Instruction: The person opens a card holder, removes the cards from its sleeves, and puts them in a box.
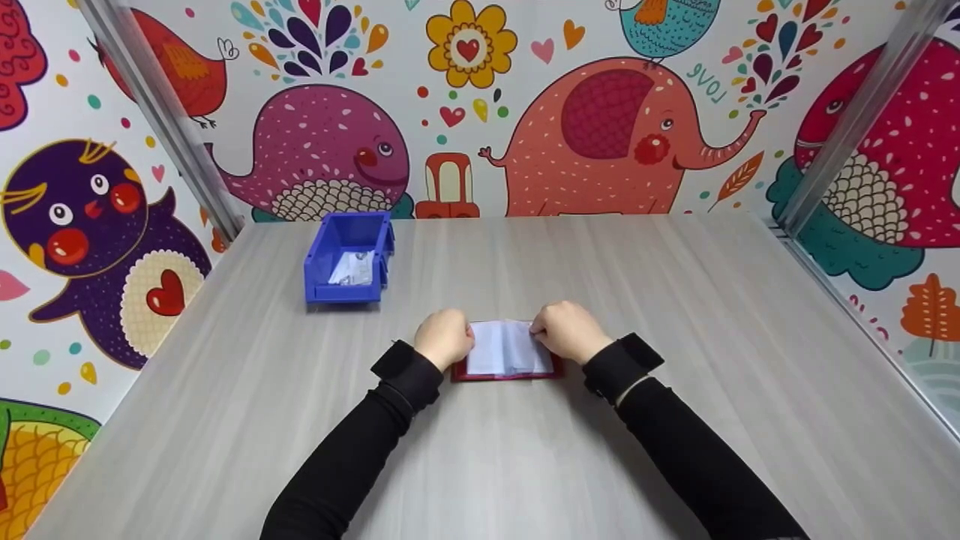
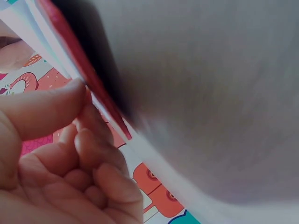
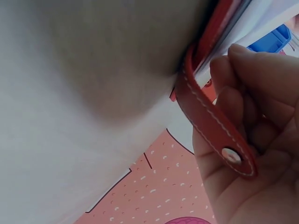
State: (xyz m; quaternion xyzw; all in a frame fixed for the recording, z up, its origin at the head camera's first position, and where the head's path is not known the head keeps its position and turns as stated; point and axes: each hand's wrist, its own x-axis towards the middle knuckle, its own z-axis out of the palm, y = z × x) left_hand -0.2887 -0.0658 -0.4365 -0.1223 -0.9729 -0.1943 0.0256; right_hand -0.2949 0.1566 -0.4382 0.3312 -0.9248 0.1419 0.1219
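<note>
A red card holder (image 1: 556,369) lies spread open on the table, its pale translucent sleeves (image 1: 487,349) facing up. At its left edge my left hand (image 1: 444,339) pinches a side of it. In the left wrist view, the thumb and forefinger of that hand (image 2: 70,140) meet at the sleeve and red cover (image 2: 88,70). My right hand (image 1: 571,330) pinches the right-hand sleeve near its upper corner. The right wrist view shows a red stitched strap (image 3: 205,109) with a metal snap (image 3: 231,155) hanging across the palm of my right hand (image 3: 261,102).
A blue bin (image 1: 349,259) stands at the back left of the table (image 1: 675,450), with white printed pieces (image 1: 352,268) inside. Behind the table is a wall (image 1: 390,45) with cartoon animals. Metal posts (image 1: 161,112) rise at the back corners.
</note>
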